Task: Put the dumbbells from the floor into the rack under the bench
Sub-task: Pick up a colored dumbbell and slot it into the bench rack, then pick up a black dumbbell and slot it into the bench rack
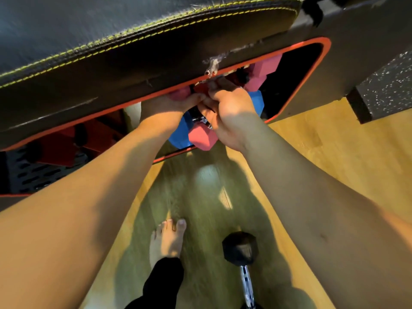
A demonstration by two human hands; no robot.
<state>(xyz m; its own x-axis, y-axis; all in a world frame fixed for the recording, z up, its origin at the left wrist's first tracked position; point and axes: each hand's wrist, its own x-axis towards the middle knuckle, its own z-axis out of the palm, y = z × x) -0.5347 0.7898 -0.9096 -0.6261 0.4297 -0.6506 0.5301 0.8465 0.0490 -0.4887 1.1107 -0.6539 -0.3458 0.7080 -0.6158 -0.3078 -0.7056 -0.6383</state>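
Under the black padded bench (133,52), the rack opening has a red rim (312,70). Both my hands reach into it. My left hand (176,103) curls round a pink dumbbell head at the bench edge, its fingertips hidden under the pad. My right hand (229,114) grips the chrome handle of a pink dumbbell (201,137), whose near head sticks out of the opening. Whether both hands hold the same dumbbell I cannot tell. A blue dumbbell (179,132) lies just behind it. Another pink dumbbell (265,68) sits deeper at the right. A black hex dumbbell (240,248) lies on the floor.
Red weights (58,148) sit in the rack's left part over a perforated grey plate (26,175). My bare foot (166,239) stands on the wooden floor (323,152) beside the black dumbbell. A black speckled block (388,85) stands at the right.
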